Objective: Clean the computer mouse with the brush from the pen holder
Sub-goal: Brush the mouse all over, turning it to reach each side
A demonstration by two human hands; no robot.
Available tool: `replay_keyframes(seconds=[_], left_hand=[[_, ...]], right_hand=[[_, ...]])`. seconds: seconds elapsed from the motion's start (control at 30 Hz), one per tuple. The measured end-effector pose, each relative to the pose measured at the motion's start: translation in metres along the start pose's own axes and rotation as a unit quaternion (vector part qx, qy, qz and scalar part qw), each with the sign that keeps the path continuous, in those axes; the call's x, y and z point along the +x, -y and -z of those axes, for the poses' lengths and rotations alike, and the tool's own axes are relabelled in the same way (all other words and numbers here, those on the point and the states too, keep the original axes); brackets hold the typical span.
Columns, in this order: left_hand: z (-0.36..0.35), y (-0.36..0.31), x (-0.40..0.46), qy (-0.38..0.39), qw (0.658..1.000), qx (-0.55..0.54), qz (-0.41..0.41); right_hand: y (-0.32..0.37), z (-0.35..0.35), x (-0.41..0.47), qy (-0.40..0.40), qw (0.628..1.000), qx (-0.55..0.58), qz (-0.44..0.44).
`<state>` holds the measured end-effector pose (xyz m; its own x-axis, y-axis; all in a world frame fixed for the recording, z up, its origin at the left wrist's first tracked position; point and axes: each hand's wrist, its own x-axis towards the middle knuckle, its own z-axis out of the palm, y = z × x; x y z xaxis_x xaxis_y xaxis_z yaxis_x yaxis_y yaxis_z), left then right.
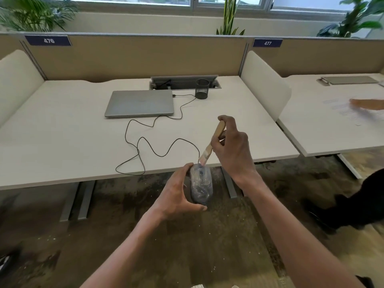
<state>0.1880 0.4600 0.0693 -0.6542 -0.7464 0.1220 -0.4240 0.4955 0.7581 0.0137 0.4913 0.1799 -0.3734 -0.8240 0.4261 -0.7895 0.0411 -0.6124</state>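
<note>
The person stands at the near edge of the white rectangular table (62, 142) with both bare arms stretched out in front. The left hand (176, 192) is wrapped around the dusty grey wired computer mouse (201, 183), thumb under its near end and fingers along its left flank, holding it in the air just off the table's front edge, above the mottled brown floor (145, 235). The right hand (230, 146) is closed on the pale wooden handle of a small flat paintbrush (212, 142), which slants down toward seven o'clock so that its light bristles touch the far end of the mouse near the scroll wheel. The mouse's thin black cable (145, 140) runs from that far end in loose loops across the table toward eleven o'clock, up to the closed silver laptop (140, 103). At about one o'clock from the laptop, just beside the open grey cable tray (182, 82), stands the black mesh cylindrical pen holder (201, 88). Far off at three o'clock, on the neighbouring white desk (332, 132), another person's blurred hand (367, 104) lies over printed sheets of paper (340, 109).
</note>
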Motion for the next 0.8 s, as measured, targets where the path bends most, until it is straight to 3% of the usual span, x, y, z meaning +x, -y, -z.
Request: replay_keyframes(seconds=[0.3, 0.8], left_hand=[[-0.031, -0.030, 0.006, -0.014, 1.000, 0.000, 0.009], [-0.050, -0.048, -0.005, -0.032, 0.999, 0.015, 0.004]], right_hand=[[-0.033, 0.038, 0.002, 0.000, 1.000, 0.007, 0.009], [-0.046, 0.061, -0.003, 0.075, 0.996, 0.042, 0.019]])
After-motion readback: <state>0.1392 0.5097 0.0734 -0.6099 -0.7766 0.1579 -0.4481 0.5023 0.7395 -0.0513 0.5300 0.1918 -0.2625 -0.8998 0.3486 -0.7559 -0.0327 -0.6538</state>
